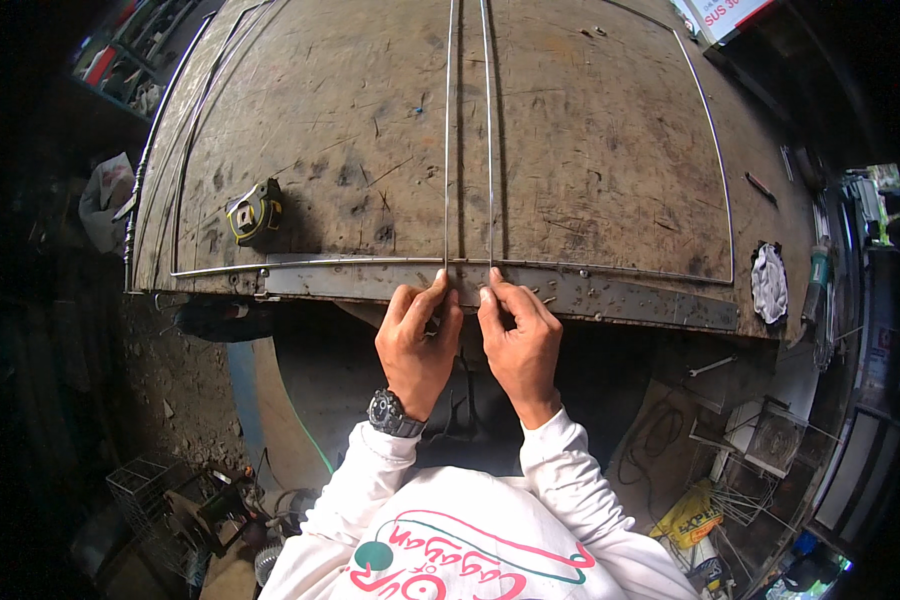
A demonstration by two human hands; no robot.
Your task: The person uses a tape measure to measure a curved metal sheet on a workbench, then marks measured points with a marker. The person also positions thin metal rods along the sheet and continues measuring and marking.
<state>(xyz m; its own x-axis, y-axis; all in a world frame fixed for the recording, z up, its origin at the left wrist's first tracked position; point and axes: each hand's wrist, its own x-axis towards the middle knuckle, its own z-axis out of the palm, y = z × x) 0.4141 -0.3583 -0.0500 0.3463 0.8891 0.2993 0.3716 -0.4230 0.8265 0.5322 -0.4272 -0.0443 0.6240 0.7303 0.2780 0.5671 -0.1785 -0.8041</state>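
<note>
At the table's near edge, my left hand (416, 345) pinches the near end of a thin metal rod (448, 140) between thumb and finger. A second thin metal rod (489, 140) has its near end pinched the same way in my right hand (522, 345). Both rods run away from me, nearly parallel and a few fingers apart, beyond the top of the picture. Close to my fingertips they cross the near bar of a large thin metal frame (360, 261) lying on the worn wooden tabletop (590, 150).
A black and yellow tape measure (256, 213) sits at the left. On the right lie a marker-like stick (761, 188) and a crumpled white cloth (769, 284). A metal strip (660, 300) lines the table's near edge. Below right are a wrench (713, 366) and loose wire.
</note>
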